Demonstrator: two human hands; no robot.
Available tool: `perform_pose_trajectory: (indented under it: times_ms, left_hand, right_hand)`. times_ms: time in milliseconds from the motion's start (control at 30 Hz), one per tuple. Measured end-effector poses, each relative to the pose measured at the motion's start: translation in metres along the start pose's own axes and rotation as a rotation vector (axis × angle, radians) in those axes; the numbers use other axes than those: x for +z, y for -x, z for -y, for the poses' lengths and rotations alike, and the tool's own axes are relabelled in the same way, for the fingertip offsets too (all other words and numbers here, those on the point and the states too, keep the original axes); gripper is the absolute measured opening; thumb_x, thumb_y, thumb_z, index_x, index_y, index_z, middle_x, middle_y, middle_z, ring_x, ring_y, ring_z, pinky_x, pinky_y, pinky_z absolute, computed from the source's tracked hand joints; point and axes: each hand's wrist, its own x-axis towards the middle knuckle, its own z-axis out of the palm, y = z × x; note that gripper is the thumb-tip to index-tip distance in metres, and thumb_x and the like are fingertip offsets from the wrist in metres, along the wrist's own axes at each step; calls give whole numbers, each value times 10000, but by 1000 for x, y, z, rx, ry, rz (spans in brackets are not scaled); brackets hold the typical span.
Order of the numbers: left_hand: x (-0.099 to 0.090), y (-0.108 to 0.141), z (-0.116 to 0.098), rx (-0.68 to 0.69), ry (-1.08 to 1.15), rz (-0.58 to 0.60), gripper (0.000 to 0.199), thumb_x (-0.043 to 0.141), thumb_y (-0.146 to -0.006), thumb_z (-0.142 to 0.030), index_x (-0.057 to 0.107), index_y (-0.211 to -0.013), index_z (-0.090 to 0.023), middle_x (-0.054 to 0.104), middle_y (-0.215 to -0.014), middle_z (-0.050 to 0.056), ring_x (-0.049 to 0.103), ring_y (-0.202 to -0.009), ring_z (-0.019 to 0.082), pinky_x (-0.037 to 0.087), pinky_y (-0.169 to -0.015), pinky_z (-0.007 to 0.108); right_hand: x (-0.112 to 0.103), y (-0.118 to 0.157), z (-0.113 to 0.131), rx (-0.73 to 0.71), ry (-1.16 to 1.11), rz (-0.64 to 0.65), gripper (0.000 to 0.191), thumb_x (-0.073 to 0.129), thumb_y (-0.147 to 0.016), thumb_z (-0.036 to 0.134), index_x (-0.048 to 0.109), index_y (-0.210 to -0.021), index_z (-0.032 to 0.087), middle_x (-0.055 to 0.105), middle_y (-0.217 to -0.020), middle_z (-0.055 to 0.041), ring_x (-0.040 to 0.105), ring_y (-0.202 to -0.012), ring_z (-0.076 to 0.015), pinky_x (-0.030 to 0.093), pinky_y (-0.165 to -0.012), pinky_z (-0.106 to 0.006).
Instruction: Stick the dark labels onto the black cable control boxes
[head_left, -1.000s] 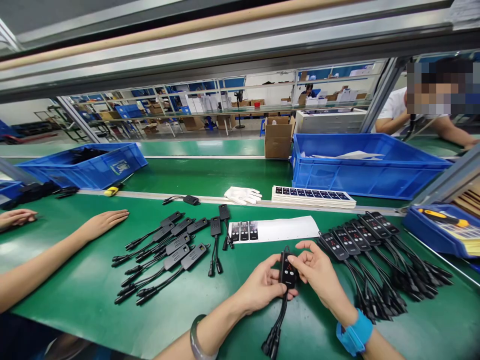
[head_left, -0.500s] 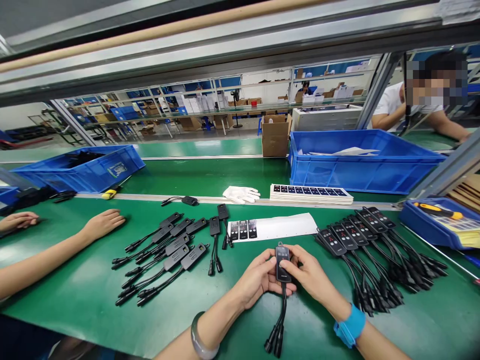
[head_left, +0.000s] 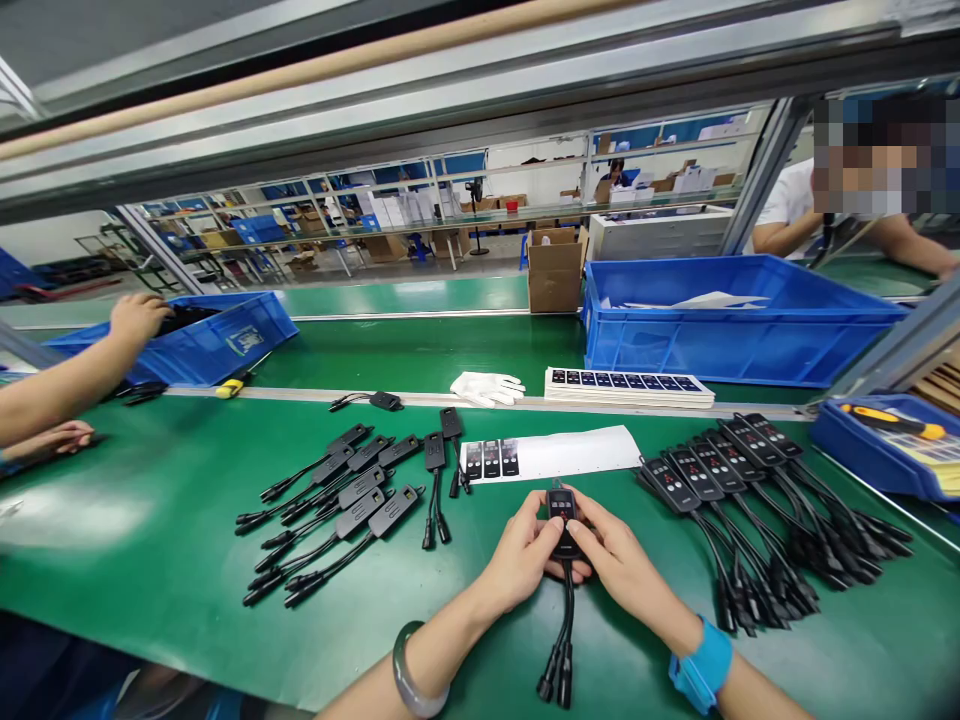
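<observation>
A small black controller box (head_left: 561, 508) with a dark printed label is gripped between both hands at the front of the green bench. My left hand (head_left: 523, 552) wraps its left side, thumb resting on the face. From the right, my right hand (head_left: 609, 545) holds it too, its thumb pressing on the label. Cables with black connectors (head_left: 556, 672) hang from the box toward me. Just beyond lies a white label sheet (head_left: 570, 455) with several dark labels at its left end. Labelled controllers (head_left: 701, 472) are fanned out on the right; more controllers (head_left: 360, 515), backs up, lie on the left.
Blue bins stand at the back left (head_left: 225, 345) and back right (head_left: 720, 345). A white glove (head_left: 487, 388) and a stack of label sheets (head_left: 628, 388) lie along the metal strip. A co-worker's arm (head_left: 67, 390) reaches in from the left. A yellow-handled tool (head_left: 892, 420) rests in the right tray.
My left thumb has moved onto the controller's face beside the right thumb. The co-worker's hand at the left has lifted from the bench to the rim of the blue bin.
</observation>
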Motion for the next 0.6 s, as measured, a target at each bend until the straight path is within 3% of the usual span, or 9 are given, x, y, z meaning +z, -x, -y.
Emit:
perform_pose_trajectory:
  times_ms: [100,200,267,333,467,533,600]
  left_hand:
    - [1,-1,2,-8,13,-2,462,567,-806,-523,409,-1055,-168,662,-748,41,666,-574,168,534,-565,289]
    - [1,-3,1,5,148,-17,467,588,-805,-500,422,-1098,-177,664,-880,59,670,-687,162,531,-647,294]
    - [0,-5,-1,37,227,27,508,539,-840,-505,394,-1210,-189,649,-994,80,660,-812,171,521,-739,313]
    - [-3,-5,-4,82,165,99,553,441,-889,-515,328,-1324,-193,628,-1074,103,641,-895,181,505,-818,351]
    - [-15,-2,-11,320,-528,51,496,428,-908,-446,390,-1344,-212,552,-1241,114,547,-1087,220,423,-975,426]
    - [-21,-1,-14,413,-881,-1,487,493,-879,-413,425,-1324,-226,478,-1340,108,446,-1220,245,354,-1049,447]
    - [-25,-2,-14,429,-1100,-27,516,541,-849,-397,424,-1320,-223,397,-1414,115,343,-1312,272,293,-1092,479]
  right_hand:
    - [3,0,0,-41,124,-24,395,374,-926,346,527,-1257,195,639,-1083,-92,615,-941,-225,511,-841,-381]
    - [6,2,2,-96,279,-87,425,393,-929,351,445,-1328,216,607,-1104,-99,589,-996,-242,514,-849,-395]
    - [6,4,5,-147,395,-107,479,448,-913,343,372,-1372,229,578,-1140,-106,576,-1018,-257,527,-832,-401]
    - [1,3,7,-216,538,-128,474,448,-913,304,345,-1372,240,560,-1160,-100,570,-1038,-253,531,-840,-389]
    - [-29,-5,10,-237,788,-247,394,377,-919,264,419,-1307,207,530,-1109,-115,588,-1003,-254,518,-851,-381]
    - [-54,-9,10,-185,861,-309,390,390,-895,260,488,-1257,151,517,-1048,-146,603,-911,-294,525,-771,-433]
    - [-83,-10,10,-108,971,-360,382,410,-864,225,545,-1195,92,523,-999,-179,608,-790,-321,516,-656,-467]
